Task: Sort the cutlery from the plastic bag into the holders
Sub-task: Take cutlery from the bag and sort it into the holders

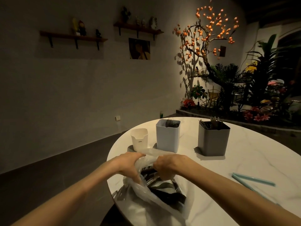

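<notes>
Both hands at plastic bag (156, 198) on table (244, 168): left hand (128, 163) grips rim to hold it wide; right hand (167, 165) curls inside, prob. around cutlery (162, 186). 3 holders (167, 136) stand behind.

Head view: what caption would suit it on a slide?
Both hands, left and right, pull open a plastic bag of cutlery before three holders.

**Bare arms, nothing worn**

Both forearms are uncovered along all of their visible length, with no sleeve edge showing anywhere. The left hand (130, 162) and the right hand (169, 165) are bare too: no glove, ring, watch or band shows on the fingers or wrists. The arms look slim and smooth in the dim, warm light.
</notes>
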Available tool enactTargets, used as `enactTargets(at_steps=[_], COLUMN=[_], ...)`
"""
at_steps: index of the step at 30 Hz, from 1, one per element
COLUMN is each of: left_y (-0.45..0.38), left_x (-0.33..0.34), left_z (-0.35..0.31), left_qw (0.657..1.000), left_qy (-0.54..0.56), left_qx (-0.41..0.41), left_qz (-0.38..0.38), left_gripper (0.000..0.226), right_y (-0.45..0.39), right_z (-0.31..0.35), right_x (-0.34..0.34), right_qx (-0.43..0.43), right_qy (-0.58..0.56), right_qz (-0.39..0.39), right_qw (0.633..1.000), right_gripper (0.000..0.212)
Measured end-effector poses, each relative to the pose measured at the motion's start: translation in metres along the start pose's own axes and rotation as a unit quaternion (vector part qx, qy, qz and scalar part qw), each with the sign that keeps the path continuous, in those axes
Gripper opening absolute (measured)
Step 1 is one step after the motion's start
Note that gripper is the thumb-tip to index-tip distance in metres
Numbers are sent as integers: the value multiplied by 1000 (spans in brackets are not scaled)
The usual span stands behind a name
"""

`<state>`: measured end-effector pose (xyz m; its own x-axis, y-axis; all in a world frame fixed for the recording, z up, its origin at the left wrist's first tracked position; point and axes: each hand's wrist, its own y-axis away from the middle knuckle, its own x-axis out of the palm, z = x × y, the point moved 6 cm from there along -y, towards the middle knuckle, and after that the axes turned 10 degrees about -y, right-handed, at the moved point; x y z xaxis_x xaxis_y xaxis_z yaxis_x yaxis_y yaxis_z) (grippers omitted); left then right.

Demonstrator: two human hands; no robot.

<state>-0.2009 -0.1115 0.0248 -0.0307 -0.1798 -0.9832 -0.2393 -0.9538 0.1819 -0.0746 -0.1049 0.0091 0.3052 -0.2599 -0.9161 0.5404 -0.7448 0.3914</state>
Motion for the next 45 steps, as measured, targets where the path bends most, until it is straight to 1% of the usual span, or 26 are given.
enactTargets(at_steps=[2, 4, 6, 9, 11, 13, 15, 17, 19, 21, 22, 24, 26, 27, 28, 30, 31, 32, 33, 34, 35, 38, 40, 42, 43, 45], left_y=[-1, -3, -7, -11, -11, -14, -15, -20, -25, -29, -34, -41, -55, -65, -79, -110, -122, -133, -143, -149, -153, -167, -170, -171, -171, -171], left_x=[-7, -13, -20, -37, -49, -55, -57, -56, -43, -27, -20, -11, -6, -4, 0, 17, 25, 35, 45, 54, 62, 87, 92, 89, 86, 83], left_z=[1, 2, 5, 10, 14, 16, 8, -12, -40, -72, -88, -117, -140, -147, -152, -154, -156, -161, -167, -175, -181, -192, -192, -192, -191, -190], left_qw=[999, 999, 995, 983, 961, 930, 908, 898, 901, 907, 898, 851, 804, 799, 811, 838, 828, 800, 763, 733, 718, 706, 702, 690, 683, 671], left_qy=[35, 54, 95, 181, 271, 360, 408, 425, 414, 357, 339, 358, 418, 452, 472, 501, 536, 584, 634, 668, 683, 699, 706, 717, 723, 731], left_qx=[3, 7, 10, 29, 31, 19, 38, 83, 130, 189, 228, 306, 337, 318, 279, 169, 128, 104, 97, 98, 96, 68, 48, 58, 70, 96], left_qz=[5, 5, 5, -15, -45, -67, -85, -72, 12, 118, 165, 234, 257, 238, 206, 133, 103, 85, 82, 85, 88, 87, 81, 74, 73, 80], left_gripper=[101, 100, 94, 69, 50, 43, 42, 28, 25, 26, 24, 24, 22, 20, 32, 74, 89, 95, 93, 87, 81, 73, 69, 39, 26, 23], right_y=[10, 24, 39, 70, 89, 105, 115, 119, 117, 112, 109, 99, 89, 83, 78, 69, 65, 59, 52, 45, 39, 25, 22, 20, 20, 19], right_z=[-1, -4, -13, -34, -52, -73, -93, -111, -123, -131, -136, -145, -155, -158, -162, -171, -173, -175, -177, -178, -177, -171, -167, -167, -167, -168], right_x=[-7, -22, -39, -61, -72, -79, -81, -76, -65, -49, -39, -15, 9, 21, 33, 55, 63, 74, 84, 94, 104, 118, 118, 118, 117, 117], right_qx=[0, -4, -2, 5, -9, -41, -85, -116, -132, -145, -144, -131, -117, -114, -109, -98, -94, -89, -77, -57, -33, 16, 18, 21, 21, 15], right_qy=[-11, -44, -120, -261, -341, -451, -570, -667, -741, -792, -811, -844, -867, -875, -879, -884, -889, -894, -897, -895, -887, -839, -830, -825, -827, -840], right_qz=[7, -6, -8, 0, -9, -27, -40, -63, -79, -84, -91, -117, -140, -148, -160, -185, -191, -194, -197, -202, -208, -220, -230, -244, -245, -237], right_qw=[1000, 999, 993, 965, 940, 891, 817, 733, 654, 588, 559, 506, 464, 447, 436, 418, 406, 394, 388, 393, 410, 497, 507, 509, 505, 487], right_gripper=[19, 24, 26, 20, 16, 14, 12, 13, 13, 15, 15, 16, 17, 18, 19, 22, 22, 24, 27, 29, 30, 30, 23, 17, 16, 19])
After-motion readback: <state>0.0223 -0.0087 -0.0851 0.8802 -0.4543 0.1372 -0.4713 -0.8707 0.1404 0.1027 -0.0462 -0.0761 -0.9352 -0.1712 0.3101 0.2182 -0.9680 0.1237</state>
